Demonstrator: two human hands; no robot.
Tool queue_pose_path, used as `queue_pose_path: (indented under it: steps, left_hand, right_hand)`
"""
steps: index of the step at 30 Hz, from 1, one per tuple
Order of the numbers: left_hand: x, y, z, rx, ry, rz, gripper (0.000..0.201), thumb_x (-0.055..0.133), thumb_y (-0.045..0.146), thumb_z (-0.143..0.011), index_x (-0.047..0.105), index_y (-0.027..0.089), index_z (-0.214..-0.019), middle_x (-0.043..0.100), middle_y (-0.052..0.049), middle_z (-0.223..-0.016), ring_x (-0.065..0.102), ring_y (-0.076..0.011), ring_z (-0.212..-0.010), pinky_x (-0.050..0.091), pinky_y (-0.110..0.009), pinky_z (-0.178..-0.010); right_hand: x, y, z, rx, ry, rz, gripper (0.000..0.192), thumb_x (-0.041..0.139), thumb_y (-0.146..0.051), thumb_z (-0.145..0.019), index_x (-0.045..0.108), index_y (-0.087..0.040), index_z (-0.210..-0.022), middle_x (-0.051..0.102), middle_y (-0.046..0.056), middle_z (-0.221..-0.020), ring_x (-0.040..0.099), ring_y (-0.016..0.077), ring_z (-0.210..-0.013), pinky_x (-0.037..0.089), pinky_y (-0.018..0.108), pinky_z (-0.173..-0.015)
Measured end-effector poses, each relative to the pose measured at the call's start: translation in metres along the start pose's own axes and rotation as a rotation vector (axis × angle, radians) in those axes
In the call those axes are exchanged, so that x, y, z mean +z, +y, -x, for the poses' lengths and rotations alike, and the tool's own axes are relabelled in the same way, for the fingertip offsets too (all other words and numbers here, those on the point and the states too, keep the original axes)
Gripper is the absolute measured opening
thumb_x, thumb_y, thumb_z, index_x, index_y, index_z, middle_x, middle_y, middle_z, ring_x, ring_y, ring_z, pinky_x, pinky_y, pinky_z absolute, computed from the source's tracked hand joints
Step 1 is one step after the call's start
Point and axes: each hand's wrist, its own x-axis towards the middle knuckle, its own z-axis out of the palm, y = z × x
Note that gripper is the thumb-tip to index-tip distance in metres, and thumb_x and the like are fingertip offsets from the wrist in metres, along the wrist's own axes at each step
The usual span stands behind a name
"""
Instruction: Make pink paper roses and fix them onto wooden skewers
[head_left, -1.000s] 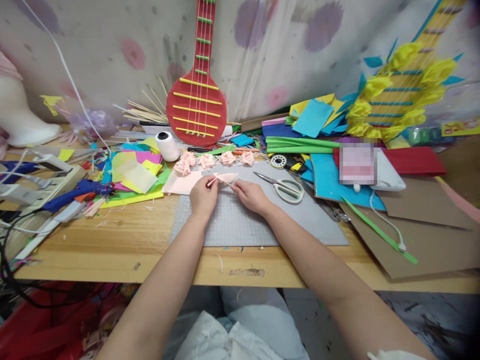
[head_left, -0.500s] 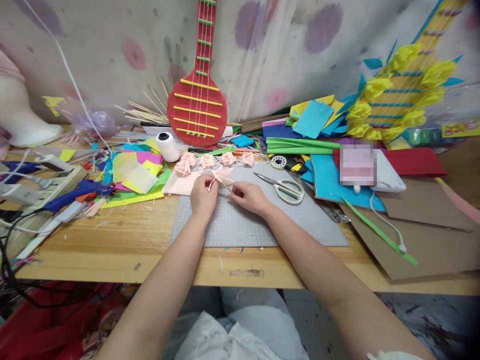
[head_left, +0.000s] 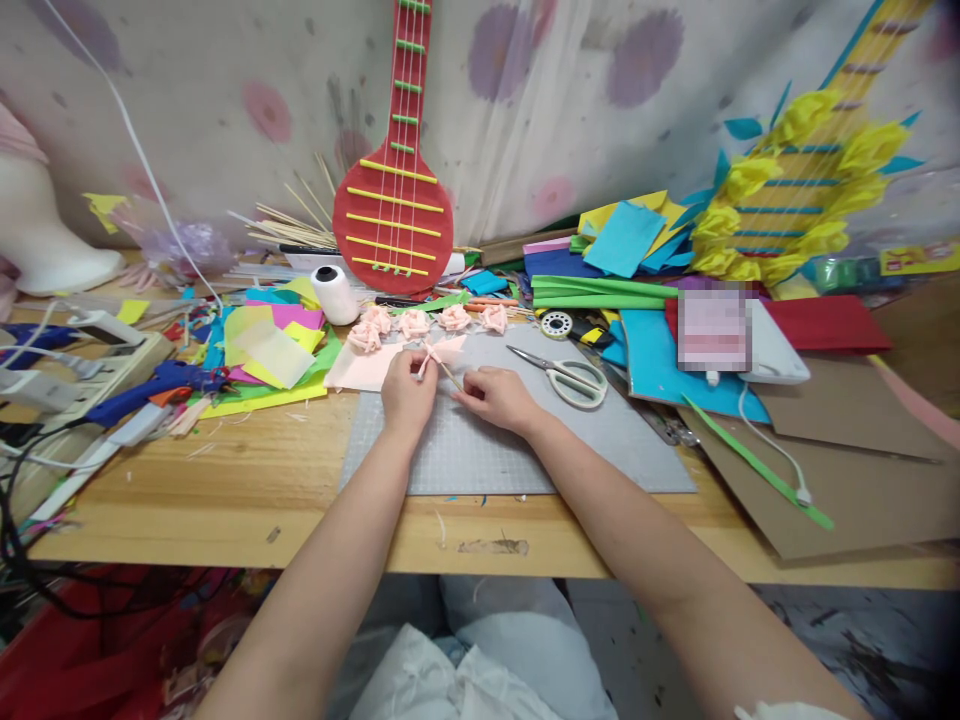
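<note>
Head view looks down on a cluttered wooden table with a grey cutting mat in the middle. Both hands meet at the far edge of the mat. The left hand pinches a strip of pink paper that is partly wound around the upper end of a thin wooden stick. The right hand grips the lower end of that stick between thumb and fingers. The paper sits just above the mat, close in front of four finished pink paper roses.

The strip looks loosely gathered, so it could slip off or unwind if the left pinch slackens. The thin paper could also tear if the stick is twisted too hard. The scissors lie just beside the right hand, blades toward it, where a sideways move could knock them.

Both forearms reach straight forward from the table edge, wrists low over the mat, fingers curled inward toward each other.
</note>
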Motion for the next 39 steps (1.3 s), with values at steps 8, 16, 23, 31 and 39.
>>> queue_pose_path:
  steps: [8, 16, 23, 31, 39]
  left_hand:
    - [0.010, -0.009, -0.007, -0.327, 0.029, 0.391, 0.011, 0.054, 0.027, -0.069, 0.046, 0.019, -0.068, 0.057, 0.001, -0.067, 0.055, -0.0105, -0.057, 0.045, -0.023, -0.053]
    - [0.006, -0.014, -0.018, -0.409, 0.156, 0.620, 0.011, 0.053, 0.021, -0.067, 0.042, 0.018, -0.070, 0.056, 0.001, -0.066, 0.060, -0.0116, -0.064, 0.052, -0.027, -0.060]
    - [0.000, -0.016, -0.021, -0.405, 0.119, 0.564, 0.012, 0.056, 0.023, -0.066, 0.046, 0.017, -0.070, 0.058, 0.000, -0.069, 0.062, -0.0138, -0.065, 0.052, -0.027, -0.057]
    - [0.002, -0.019, -0.009, -0.204, -0.343, 0.334, 0.008, 0.055, 0.025, -0.068, 0.056, 0.018, -0.072, 0.060, -0.001, -0.066, 0.058, -0.0129, -0.057, 0.048, -0.024, -0.049]
    - [0.002, -0.017, -0.009, -0.208, -0.407, 0.362, 0.008, 0.052, 0.025, -0.072, 0.054, 0.017, -0.074, 0.058, 0.001, -0.065, 0.058, -0.0116, -0.057, 0.049, -0.024, -0.050]
  right_hand:
    - [0.003, -0.008, -0.003, 0.078, -0.009, 0.163, 0.028, 0.054, -0.047, -0.076, 0.059, -0.020, -0.075, 0.059, 0.004, -0.069, 0.052, 0.0151, -0.067, 0.024, 0.025, -0.056]
    - [-0.002, -0.006, -0.001, 0.089, -0.062, 0.207, 0.023, 0.053, -0.041, -0.076, 0.059, -0.019, -0.074, 0.060, 0.005, -0.070, 0.051, 0.0152, -0.065, 0.022, 0.026, -0.054]
    - [-0.012, 0.007, 0.003, 0.153, 0.117, -0.039, 0.027, 0.033, -0.035, -0.087, 0.054, -0.019, -0.078, 0.060, 0.003, -0.070, 0.052, 0.0137, -0.066, 0.030, 0.024, -0.060]
    - [0.000, 0.018, -0.002, 0.390, 0.262, -0.303, 0.034, 0.049, -0.045, -0.076, 0.051, -0.021, -0.100, 0.050, -0.004, -0.060, 0.047, 0.0111, -0.055, 0.031, 0.021, -0.055]
    - [0.003, 0.011, -0.002, 0.377, 0.183, -0.270, 0.029, 0.051, -0.049, -0.072, 0.056, -0.020, -0.071, 0.046, -0.005, -0.055, 0.041, 0.0081, -0.051, 0.025, 0.020, -0.051]
